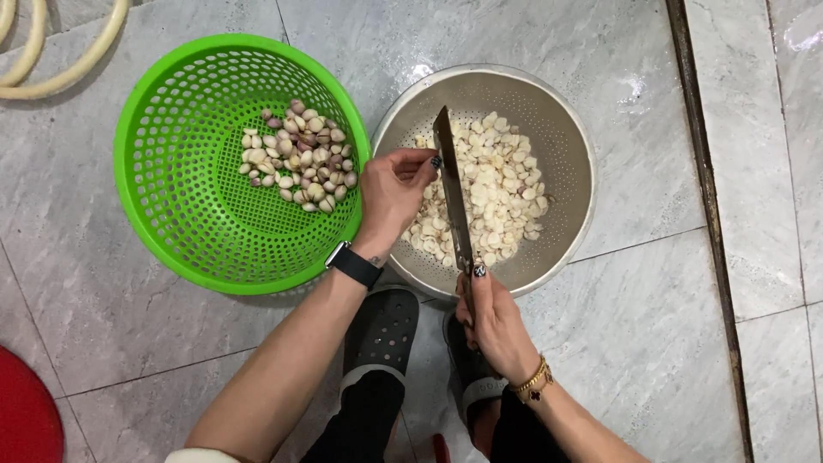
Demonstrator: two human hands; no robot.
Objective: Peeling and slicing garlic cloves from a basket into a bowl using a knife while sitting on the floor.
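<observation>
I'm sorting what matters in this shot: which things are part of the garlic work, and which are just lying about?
In use: knife, right hand, left hand, metal colander of peeled cloves, green basket of unpeeled cloves.

Lying about: hose, red mat.

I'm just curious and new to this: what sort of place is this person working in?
Probably a kitchen or wash area floor: grey marble-look tiles, a green plastic basket of unpeeled garlic, and a metal colander of peeled cloves.

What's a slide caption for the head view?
Right hand holds a cleaver over a steel colander of peeled garlic; left hand touches the blade.
</observation>
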